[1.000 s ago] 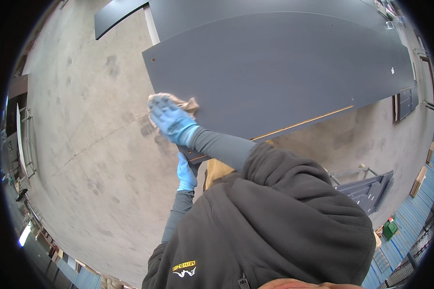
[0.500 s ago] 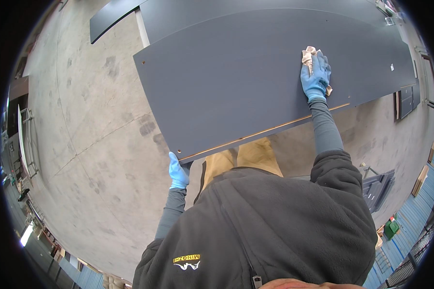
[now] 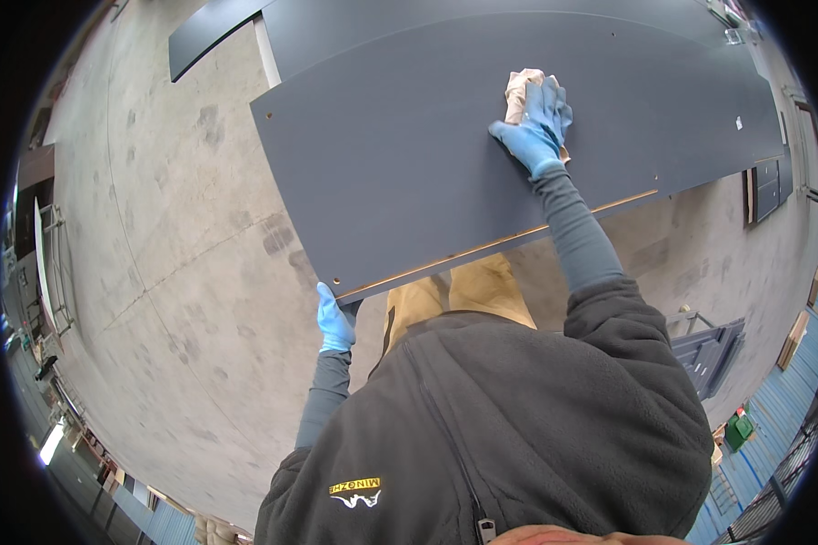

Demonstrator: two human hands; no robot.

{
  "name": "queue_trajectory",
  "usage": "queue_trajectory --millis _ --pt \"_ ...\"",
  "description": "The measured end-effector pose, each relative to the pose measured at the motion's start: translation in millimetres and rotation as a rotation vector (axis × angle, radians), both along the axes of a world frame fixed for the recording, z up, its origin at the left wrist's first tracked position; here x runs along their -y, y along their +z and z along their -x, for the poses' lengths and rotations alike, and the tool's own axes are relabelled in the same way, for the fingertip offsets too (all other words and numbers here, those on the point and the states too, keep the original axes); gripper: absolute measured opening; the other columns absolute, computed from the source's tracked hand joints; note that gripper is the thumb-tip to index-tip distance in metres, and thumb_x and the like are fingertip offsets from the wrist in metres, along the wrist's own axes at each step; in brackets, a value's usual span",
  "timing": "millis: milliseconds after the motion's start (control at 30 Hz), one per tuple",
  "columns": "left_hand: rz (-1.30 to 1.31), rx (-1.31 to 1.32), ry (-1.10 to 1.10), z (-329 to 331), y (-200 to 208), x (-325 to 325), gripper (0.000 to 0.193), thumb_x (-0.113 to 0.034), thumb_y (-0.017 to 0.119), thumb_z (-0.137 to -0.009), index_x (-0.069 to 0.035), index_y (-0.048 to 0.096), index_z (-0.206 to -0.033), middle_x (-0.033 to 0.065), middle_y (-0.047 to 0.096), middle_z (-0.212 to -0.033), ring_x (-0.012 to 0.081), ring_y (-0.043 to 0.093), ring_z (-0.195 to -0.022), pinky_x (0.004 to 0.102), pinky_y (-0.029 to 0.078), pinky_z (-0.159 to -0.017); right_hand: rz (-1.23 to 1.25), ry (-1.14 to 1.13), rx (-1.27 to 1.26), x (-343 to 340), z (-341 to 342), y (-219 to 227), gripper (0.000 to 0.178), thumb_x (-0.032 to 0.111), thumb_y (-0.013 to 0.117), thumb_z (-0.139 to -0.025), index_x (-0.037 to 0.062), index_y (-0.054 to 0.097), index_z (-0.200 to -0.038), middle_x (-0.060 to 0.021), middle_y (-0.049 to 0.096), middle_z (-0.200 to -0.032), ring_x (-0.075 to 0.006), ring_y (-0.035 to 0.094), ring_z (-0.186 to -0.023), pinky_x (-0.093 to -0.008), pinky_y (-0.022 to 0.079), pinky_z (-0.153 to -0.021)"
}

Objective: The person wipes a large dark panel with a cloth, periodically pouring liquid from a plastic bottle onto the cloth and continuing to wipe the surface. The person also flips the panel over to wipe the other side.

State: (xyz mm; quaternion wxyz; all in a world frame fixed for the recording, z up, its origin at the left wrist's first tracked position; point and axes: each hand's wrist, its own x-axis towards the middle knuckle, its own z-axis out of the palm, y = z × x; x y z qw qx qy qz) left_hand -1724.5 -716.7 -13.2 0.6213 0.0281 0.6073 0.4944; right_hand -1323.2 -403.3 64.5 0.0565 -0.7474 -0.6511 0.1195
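A large dark grey panel (image 3: 409, 154) lies in front of me, with small drilled holes near its corners and a bare wood-coloured groove along its near edge. My right hand (image 3: 538, 132), in a blue glove, presses a crumpled pale cloth (image 3: 521, 91) against the panel's face. The cloth shows beyond the fingertips and beside the wrist. At the near left corner, my gloved left hand (image 3: 335, 322) grips the panel's edge, thumb at the side; the other fingers are hidden beneath it.
Another dark panel (image 3: 336, 36) lies beyond the first, with a narrower piece (image 3: 211, 36) jutting out at its left. Concrete floor (image 3: 173, 227) spreads to the left. Dark panels (image 3: 707, 356) stand low at the right, near a green bin (image 3: 739, 429).
My right hand has slid left and slightly away from me across the panel with the cloth. My left hand stays at the corner.
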Motion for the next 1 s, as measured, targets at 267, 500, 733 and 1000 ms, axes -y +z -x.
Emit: queue_trajectory --millis 267,500,733,1000 --pt "0.018 0.008 0.002 -4 2 2 0.072 -0.064 0.051 -0.112 -0.007 0.053 -0.157 0.0106 0.063 -0.149 0.0270 0.064 -0.135 0.0475 0.058 -0.111 -0.118 -0.032 0.009 -3 4 -24 0.112 0.057 0.086 -0.076 0.0089 0.038 -0.166 -0.0225 0.023 -0.177 -0.0411 0.015 -0.166 -0.0567 0.008 -0.134" --pt "0.015 0.011 -0.046 2 3 -2 0.073 -0.065 0.048 -0.113 -0.009 0.050 -0.160 0.0103 0.061 -0.153 0.0286 0.062 -0.139 0.0508 0.055 -0.115 -0.464 -0.110 0.027 37 -153 -34 0.086 0.056 0.076 -0.090 0.0085 0.050 -0.157 -0.0228 0.049 -0.164 -0.0411 0.043 -0.155 -0.0574 0.031 -0.127" --pt "-0.012 0.029 -0.030 -1 1 0 0.073 -0.064 0.047 -0.114 -0.009 0.048 -0.162 0.0102 0.060 -0.153 0.0274 0.064 -0.137 0.0482 0.056 -0.115 -0.481 -0.033 0.182 1 -66 -61 0.080 0.055 0.075 -0.093 0.0060 0.053 -0.153 -0.0238 0.052 -0.155 -0.0432 0.050 -0.144 -0.0557 0.041 -0.119" --pt "-0.051 0.044 -0.029 3 -3 4 0.072 -0.061 0.044 -0.116 -0.006 0.046 -0.163 0.0109 0.059 -0.155 0.0275 0.063 -0.137 0.0496 0.055 -0.116 -0.482 0.871 -0.467 25 330 -42 0.060 0.030 0.072 -0.089 0.0023 0.064 -0.142 -0.0249 0.056 -0.157 -0.0414 0.047 -0.154 -0.0537 0.030 -0.131"
